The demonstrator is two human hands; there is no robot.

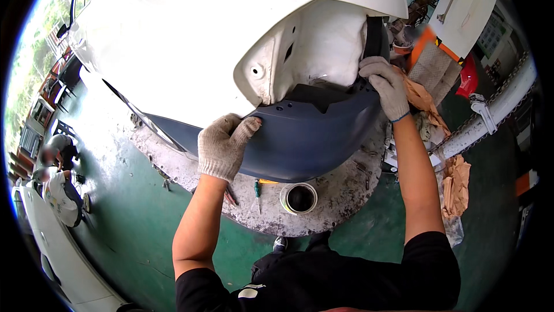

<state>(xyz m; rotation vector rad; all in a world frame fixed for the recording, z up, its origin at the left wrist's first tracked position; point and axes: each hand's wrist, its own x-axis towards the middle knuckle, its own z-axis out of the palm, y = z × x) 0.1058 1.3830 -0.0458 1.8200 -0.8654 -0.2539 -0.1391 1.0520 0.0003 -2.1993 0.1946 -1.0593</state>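
A white car body panel (173, 35) fills the upper middle, with an open wheel arch (326, 46). Below it sits a dark blue-grey bumper (311, 139). My left hand (228, 144), in a knitted glove, grips the bumper's top edge just below the arch's lower left, thumb and fingers bent on it. My right hand (385, 87), also gloved, has its fingers curled over the bumper's right end beside a black strip (375, 38). Under the bumper, a mottled round platform (259, 219) holds a tub with dark contents (300, 197), a green-handled screwdriver (257, 191) and other tools.
Two co-workers (64, 199) (57, 150) are at the far left, beside another white car (63, 260). On the right are a sloping white metal arm (499, 110) with chains, crumpled brown paper (456, 185), an orange-edged panel (433, 69) and a red part (467, 84).
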